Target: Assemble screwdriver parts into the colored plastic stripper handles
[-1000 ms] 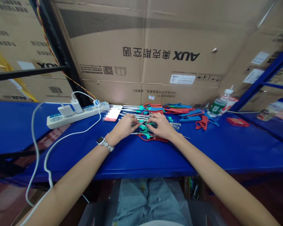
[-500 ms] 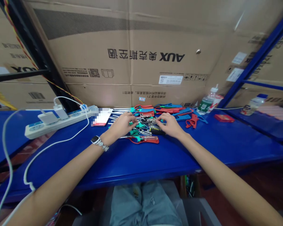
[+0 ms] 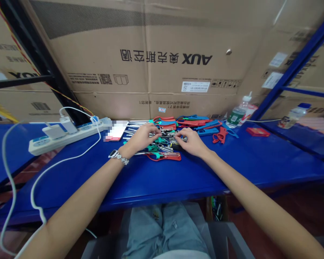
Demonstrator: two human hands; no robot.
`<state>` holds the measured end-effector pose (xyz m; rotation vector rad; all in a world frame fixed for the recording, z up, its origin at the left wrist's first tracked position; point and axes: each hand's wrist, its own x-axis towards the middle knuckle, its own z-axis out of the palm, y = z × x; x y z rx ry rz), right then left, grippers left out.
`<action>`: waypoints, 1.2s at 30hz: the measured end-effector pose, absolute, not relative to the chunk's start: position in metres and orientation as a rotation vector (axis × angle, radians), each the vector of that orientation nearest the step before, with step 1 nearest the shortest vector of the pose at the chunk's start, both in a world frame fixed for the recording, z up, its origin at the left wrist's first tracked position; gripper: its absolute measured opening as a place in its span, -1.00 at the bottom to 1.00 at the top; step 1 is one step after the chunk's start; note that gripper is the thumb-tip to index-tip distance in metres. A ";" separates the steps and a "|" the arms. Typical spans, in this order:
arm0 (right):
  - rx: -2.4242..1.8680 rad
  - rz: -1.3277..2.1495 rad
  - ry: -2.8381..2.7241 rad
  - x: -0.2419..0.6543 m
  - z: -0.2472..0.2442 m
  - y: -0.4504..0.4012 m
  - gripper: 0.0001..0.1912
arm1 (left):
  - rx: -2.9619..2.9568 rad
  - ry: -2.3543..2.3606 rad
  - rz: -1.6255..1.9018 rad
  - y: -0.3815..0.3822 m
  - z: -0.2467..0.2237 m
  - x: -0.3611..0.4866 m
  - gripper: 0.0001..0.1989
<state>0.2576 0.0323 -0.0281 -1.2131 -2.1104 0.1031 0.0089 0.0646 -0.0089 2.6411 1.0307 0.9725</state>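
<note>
My left hand, with a watch and a bracelet at its wrist, is over the left part of a pile of lighter parts. Its thumb and fingers are pinched; whatever lies between them is too small to name. Opposite it, my right hand also pinches at the pile, its fingertips over thin wires and metal pieces. A long-nosed lighter body with a red shell, a clear tank and a green trigger lies at the front of the pile. Red and blue handle shells lie behind and right of my right hand.
A white power strip with plugged-in chargers and loose cables occupies the table's left. A white-and-red card lies beside the pile. To the right stand a green-labelled bottle and a red box. Large cartons rise behind the blue table.
My hands have come slightly closer together over the pile, the right one moving a little left. The camera view has shifted slightly. Around the hands, the parts look much the same.
</note>
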 end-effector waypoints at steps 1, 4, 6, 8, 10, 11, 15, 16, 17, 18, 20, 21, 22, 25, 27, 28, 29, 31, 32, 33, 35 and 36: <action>-1.189 0.106 -2.138 0.251 -0.027 0.029 -0.85 | 2.624 1.024 1.003 0.062 -0.010 0.001 -0.83; -1.091 0.117 -2.236 0.235 -0.024 0.018 -0.86 | 2.600 1.017 1.049 0.051 -0.013 -0.020 -0.81; -1.054 0.101 -2.287 0.230 -0.024 0.011 -0.86 | 2.596 1.010 1.033 0.044 -0.016 -0.029 -0.81; -1.080 0.050 -2.327 0.229 -0.025 0.004 -0.87 | 2.582 0.998 1.024 0.037 -0.018 -0.032 -0.80; -1.145 -0.017 -2.357 0.231 -0.027 -0.003 -0.87 | 2.586 0.948 1.008 0.032 -0.019 -0.029 -0.80; -1.172 -0.041 -2.376 0.233 -0.028 -0.006 -0.88 | 2.598 0.910 0.992 0.029 -0.019 -0.027 -0.81; -1.227 -0.045 -2.432 0.238 -0.031 -0.015 -0.87 | 2.670 0.826 0.828 0.018 -0.019 -0.016 -0.82; -1.233 -0.030 -2.438 0.238 -0.031 -0.016 -0.85 | 2.682 0.836 0.777 0.016 -0.019 -0.013 -0.82; -1.238 -0.014 -2.436 0.239 -0.032 -0.016 -0.84 | 2.691 0.848 0.731 0.013 -0.019 -0.011 -0.83; -1.237 0.001 -2.433 0.239 -0.033 -0.016 -0.83 | 2.699 0.858 0.694 0.011 -0.019 -0.010 -0.84; -1.228 0.021 -2.425 0.239 -0.035 -0.014 -0.82 | 2.716 0.861 0.643 0.009 -0.019 -0.008 -0.85; -1.222 0.025 -2.420 0.239 -0.036 -0.014 -0.82 | 2.723 0.854 0.632 0.009 -0.020 -0.007 -0.86; -1.217 0.024 -2.414 0.239 -0.037 -0.013 -0.82 | 2.731 0.845 0.629 0.009 -0.020 -0.006 -0.87; -1.207 0.006 -2.402 0.240 -0.038 -0.012 -0.82 | 2.744 0.819 0.630 0.009 -0.023 -0.004 -0.87; -1.197 -0.001 -2.395 0.240 -0.038 -0.012 -0.82 | 2.755 0.808 0.630 0.009 -0.024 -0.003 -0.87; -1.192 0.000 -2.387 0.240 -0.037 -0.012 -0.82 | 2.761 0.800 0.635 0.008 -0.024 -0.003 -0.86; -1.185 0.003 -2.375 0.240 -0.036 -0.011 -0.81 | 2.767 0.792 0.651 0.008 -0.024 -0.003 -0.85; -1.177 0.013 -2.338 0.241 -0.033 -0.009 -0.81 | 2.777 0.782 0.727 0.010 -0.022 -0.004 -0.83; -1.181 0.023 -2.313 0.241 -0.031 -0.006 -0.80 | 2.777 0.786 0.780 0.013 -0.021 -0.005 -0.81; -1.189 0.038 -2.288 0.242 -0.029 -0.003 -0.80 | 2.773 0.803 0.834 0.017 -0.019 -0.006 -0.79; -1.211 0.069 -2.240 0.245 -0.027 0.004 -0.79 | 2.764 0.868 0.901 0.027 -0.013 -0.008 -0.77; -1.225 0.081 -2.218 0.247 -0.026 0.009 -0.79 | 2.765 0.909 0.899 0.034 -0.010 -0.009 -0.78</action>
